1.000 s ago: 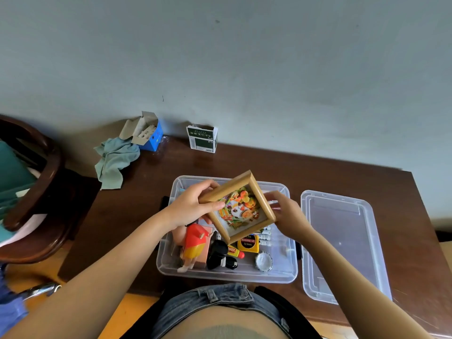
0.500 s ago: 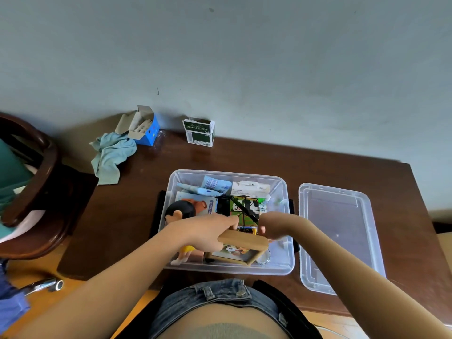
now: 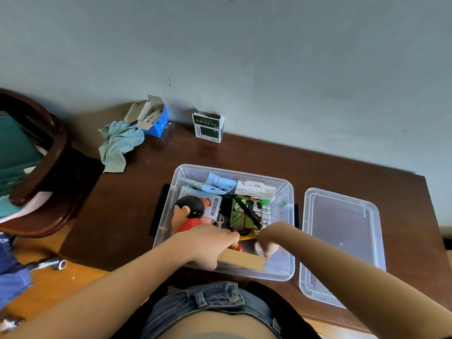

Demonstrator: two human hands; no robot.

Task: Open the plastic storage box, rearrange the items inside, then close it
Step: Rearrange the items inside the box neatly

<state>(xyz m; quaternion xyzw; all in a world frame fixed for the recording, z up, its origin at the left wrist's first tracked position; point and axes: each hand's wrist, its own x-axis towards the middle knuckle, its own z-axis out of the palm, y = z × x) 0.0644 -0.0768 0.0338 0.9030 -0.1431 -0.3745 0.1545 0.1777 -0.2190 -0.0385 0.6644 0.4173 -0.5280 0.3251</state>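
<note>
The clear plastic storage box (image 3: pixel 286 189) stands open on the brown table, its lid (image 3: pixel 342 241) lying upturned just right of it. Inside are a doll with black hair and a red shirt (image 3: pixel 188 214), a mini-fan carton (image 3: pixel 212 204), a panda puzzle cube (image 3: pixel 247 211), blue sachets and a white carton. The wooden picture frame (image 3: pixel 242 260) stands on edge against the box's near wall. My left hand (image 3: pixel 208 243) grips its left end. My right hand (image 3: pixel 267 245) reaches into the box at the frame's right end, fingers bent downward.
Against the wall at the back stand a green-and-white carton (image 3: pixel 208 128), an open blue box (image 3: pixel 152 118) and a crumpled teal cloth (image 3: pixel 119 145). A dark wooden chair (image 3: pixel 44 167) is at the left. A metal tool (image 3: pixel 49 264) lies on the floor.
The frame was held up above the box, picture facing me. Both hands have since lowered it into the near side of the box and tipped it onto its edge.
</note>
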